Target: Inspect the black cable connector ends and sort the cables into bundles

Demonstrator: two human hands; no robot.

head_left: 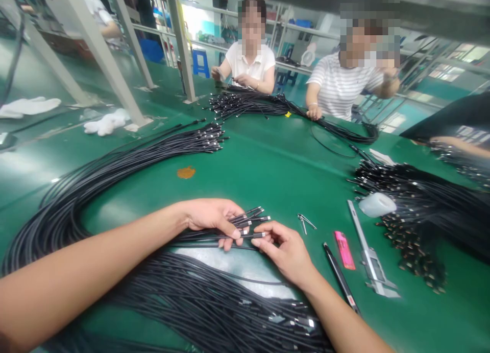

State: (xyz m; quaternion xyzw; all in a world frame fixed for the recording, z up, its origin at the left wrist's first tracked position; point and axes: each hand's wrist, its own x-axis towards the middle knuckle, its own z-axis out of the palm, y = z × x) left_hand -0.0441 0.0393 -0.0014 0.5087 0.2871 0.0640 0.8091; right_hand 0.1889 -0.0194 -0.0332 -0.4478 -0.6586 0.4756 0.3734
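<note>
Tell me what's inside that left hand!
Several black cable ends poke out of the left hand. The parts covered by its grip can't be seen.

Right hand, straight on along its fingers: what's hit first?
Likely the cable connectors held in the left hand, just ahead of the right hand; one already seems to touch its fingertips. Exact depth is unclear.

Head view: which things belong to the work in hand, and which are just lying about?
In the work:
Black cables, bunched in the left hand
One plug, apparently pinched by the right hand
Near cable pile, probably

Lying about, apparently:
Caliper
Pink object
Black pen-like stick
White glove
</note>
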